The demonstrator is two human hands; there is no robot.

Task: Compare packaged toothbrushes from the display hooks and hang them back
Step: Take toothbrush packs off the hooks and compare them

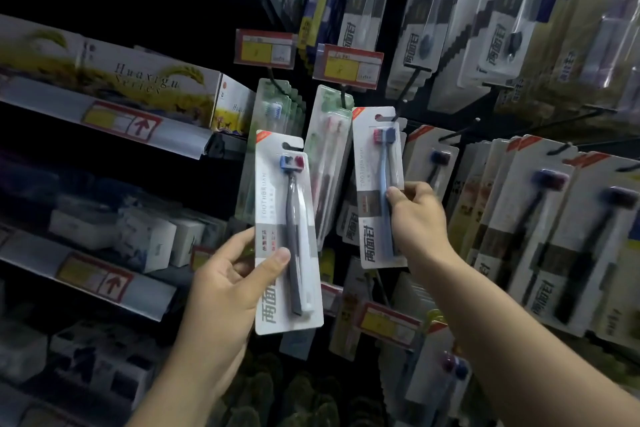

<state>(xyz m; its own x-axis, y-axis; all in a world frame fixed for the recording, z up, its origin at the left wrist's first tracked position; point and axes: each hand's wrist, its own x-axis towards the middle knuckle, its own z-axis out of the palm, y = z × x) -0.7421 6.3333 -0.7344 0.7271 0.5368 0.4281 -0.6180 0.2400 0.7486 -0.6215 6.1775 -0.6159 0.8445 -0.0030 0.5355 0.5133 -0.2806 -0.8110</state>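
Currently held: grey toothbrush pack (289, 236), gripped low by left hand (225, 279); blue toothbrush pack (375, 191), pinched mid-edge by right hand (419, 215), top slot at display hook (406, 98).

At 10 o'clock a sloping shelf (180, 140) carries long boxes (145, 80) printed with yellow grain, standing side by side. At 8 o'clock a lower shelf (149, 291) carries small white boxes (145, 239). From 12 to 3 o'clock black display hooks (459, 131) stick out, and toothbrush packs (561, 236) hang on them, one behind another. Price tags (265, 49) sit at two hook ends near 12 o'clock.
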